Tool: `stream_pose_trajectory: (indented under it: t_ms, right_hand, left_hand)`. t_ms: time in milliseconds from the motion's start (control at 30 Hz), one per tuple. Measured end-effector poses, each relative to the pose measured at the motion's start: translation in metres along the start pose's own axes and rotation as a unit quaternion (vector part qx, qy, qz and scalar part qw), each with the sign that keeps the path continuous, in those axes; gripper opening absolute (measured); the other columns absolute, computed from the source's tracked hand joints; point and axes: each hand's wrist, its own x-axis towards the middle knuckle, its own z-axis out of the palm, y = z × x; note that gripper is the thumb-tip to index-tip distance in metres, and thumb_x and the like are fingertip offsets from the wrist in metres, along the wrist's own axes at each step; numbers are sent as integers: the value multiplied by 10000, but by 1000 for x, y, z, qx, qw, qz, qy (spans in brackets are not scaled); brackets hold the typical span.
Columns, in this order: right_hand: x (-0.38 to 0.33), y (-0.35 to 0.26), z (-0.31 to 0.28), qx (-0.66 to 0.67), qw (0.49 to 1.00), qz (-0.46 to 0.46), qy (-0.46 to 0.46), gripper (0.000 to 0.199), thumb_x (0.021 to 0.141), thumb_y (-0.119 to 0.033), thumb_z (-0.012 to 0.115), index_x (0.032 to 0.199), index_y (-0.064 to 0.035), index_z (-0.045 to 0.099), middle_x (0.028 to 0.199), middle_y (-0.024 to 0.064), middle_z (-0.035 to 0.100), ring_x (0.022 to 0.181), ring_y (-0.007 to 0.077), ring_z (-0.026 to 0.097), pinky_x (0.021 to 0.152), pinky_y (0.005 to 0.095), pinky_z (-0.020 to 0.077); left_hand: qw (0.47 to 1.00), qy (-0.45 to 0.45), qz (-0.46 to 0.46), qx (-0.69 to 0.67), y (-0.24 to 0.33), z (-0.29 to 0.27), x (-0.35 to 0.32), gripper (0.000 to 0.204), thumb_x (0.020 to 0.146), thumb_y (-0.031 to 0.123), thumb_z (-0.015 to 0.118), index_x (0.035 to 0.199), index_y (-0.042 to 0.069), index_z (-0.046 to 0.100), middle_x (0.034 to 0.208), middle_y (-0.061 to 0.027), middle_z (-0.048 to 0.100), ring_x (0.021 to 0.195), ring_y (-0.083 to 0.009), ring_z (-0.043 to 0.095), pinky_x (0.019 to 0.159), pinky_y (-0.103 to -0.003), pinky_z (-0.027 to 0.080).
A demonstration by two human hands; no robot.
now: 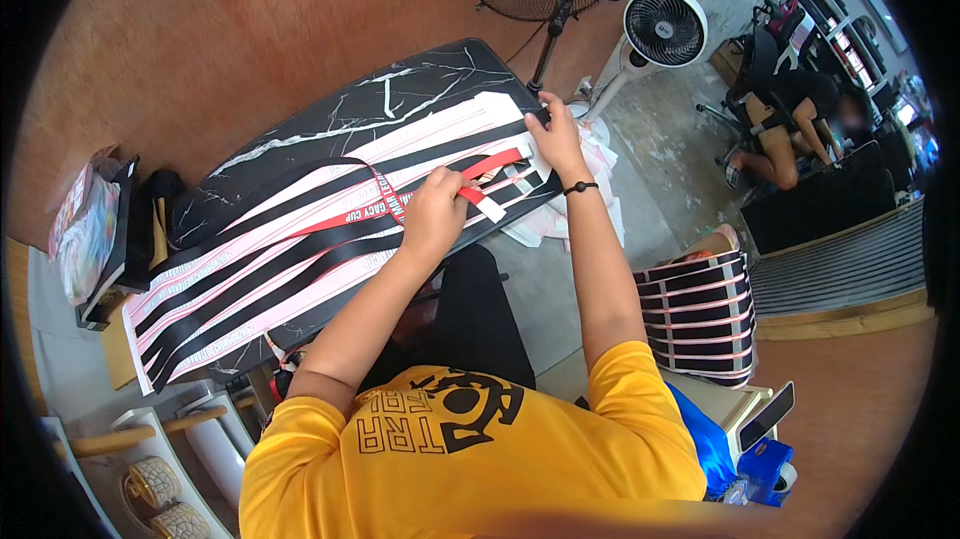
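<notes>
Working at the black, white-veined surface [340,134]; printed white-and-pink sheet [460,117] laid lengthwise on it; long black straps [350,232] run along the sheet, some in loose bends; red lettered strap [495,162] lies across them toward the sheet's right end; my left hand [432,209] is closed in a pinch on it, near a white end [490,209]; my right hand [560,144] is part open at the sheet's right corner, fingertips down, whether gripping I cannot tell; method, as I judge it: pinch close to the white end, guide the strap flat and untwisted, let the right hand steady the sheet against drag.
</notes>
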Motion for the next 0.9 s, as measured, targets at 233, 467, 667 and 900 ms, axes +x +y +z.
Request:
stream_pose_trajectory:
  t_ms: [233, 467, 667, 900]
  right_hand:
    - [-34, -45, -33, -69, 979, -122, -151, 452, 702, -65, 775, 1139, -99, 663, 1189, 101, 617, 1033, 242, 603, 823, 340, 514]
    - [-39, -40, -16, -73, 987, -50, -135, 160, 825, -173, 749, 902, -32, 755, 816, 160, 721, 778, 312, 697, 750, 370, 534]
    - [-17, -20, 23, -168, 980, -25, -103, 168, 807, -206, 761, 873, -52, 763, 843, 197, 706, 816, 376, 694, 748, 449, 540]
    - [-8, -22, -5, 120, 959, 127, -224, 231, 923, -214, 670, 1035, -22, 732, 936, 91, 744, 859, 184, 681, 781, 331, 523]
  left_hand:
    - [1000, 1, -14, 15, -4, -10, 5, 116, 799, 9, 684, 911, 39, 684, 929, -135, 645, 837, -338, 659, 721, -411, 532]
    - [999, 23, 12, -20, 8, -6, 1, 71, 804, 19, 691, 873, 35, 687, 906, -131, 644, 806, -340, 658, 701, -411, 532]
    - [994, -16, 106, -20, 35, -9, -15, 73, 774, 35, 751, 812, 62, 696, 806, -115, 609, 730, -341, 635, 630, -423, 504]
    - [999, 8, 52, 9, 23, -13, -14, 73, 791, 36, 708, 852, 76, 705, 828, -114, 609, 743, -329, 645, 640, -412, 515]
